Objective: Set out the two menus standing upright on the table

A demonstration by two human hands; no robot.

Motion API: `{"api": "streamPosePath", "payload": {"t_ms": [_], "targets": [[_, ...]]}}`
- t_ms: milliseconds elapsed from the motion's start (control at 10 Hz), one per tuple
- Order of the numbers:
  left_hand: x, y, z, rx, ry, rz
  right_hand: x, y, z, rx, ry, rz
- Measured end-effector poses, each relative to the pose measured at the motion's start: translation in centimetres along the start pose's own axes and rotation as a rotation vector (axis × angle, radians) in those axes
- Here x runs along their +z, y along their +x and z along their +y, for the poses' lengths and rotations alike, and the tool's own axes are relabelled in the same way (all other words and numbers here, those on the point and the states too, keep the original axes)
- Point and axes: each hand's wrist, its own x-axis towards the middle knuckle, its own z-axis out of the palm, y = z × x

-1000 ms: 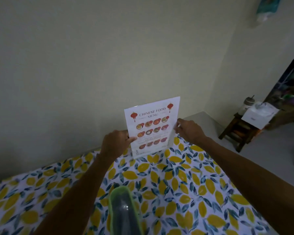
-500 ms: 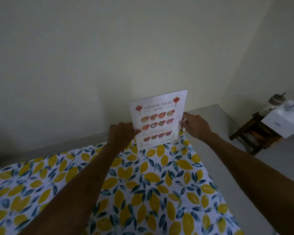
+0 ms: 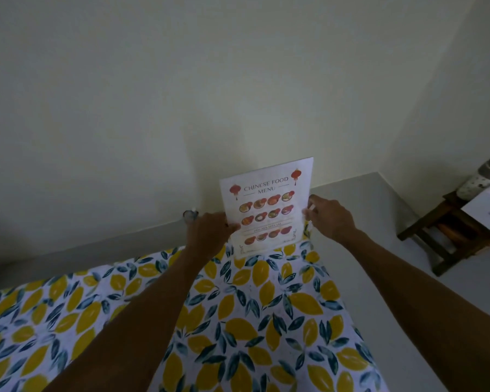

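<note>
Hands hold one menu [image 3: 266, 206] upright at the far edge of the table [image 3: 266, 321], by the wall. The left hand [image 3: 207, 236] pinches the menu's left edge, thumb on the front. The right hand [image 3: 330, 217] grips its right edge, fingers closed round it. The menu's bottom edge meets the lemon-print cloth. A wooden stool [image 3: 447, 230] stands well apart at right.

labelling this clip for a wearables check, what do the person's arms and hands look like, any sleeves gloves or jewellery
Both forearms are bare right up to the bottom edge of the picture: no sleeves, gloves, watch or bracelet show. The left hand and the right hand are bare too. No ring can be made out, though the light is dim and most fingers are hidden or blurred. A small dark round thing shows just beyond the left hand; what it is cannot be told.
</note>
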Motion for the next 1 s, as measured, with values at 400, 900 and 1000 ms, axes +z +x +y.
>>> {"api": "streamPosePath", "payload": {"t_ms": [400, 900, 1000], "targets": [[1.7, 0.9, -0.3, -0.018, -0.032, 0.031, 2.4, 1.2, 0.7, 0.016, 0.063, 0.034], [0.9, -0.6, -0.2, 0.001, -0.058, -0.037, 1.2, 0.5, -0.6, 0.146, 0.232, -0.21], [0.8, -0.3, -0.2, -0.018, 0.024, -0.028, 0.9, 0.1, -0.6, 0.117, 0.163, -0.156]]}}
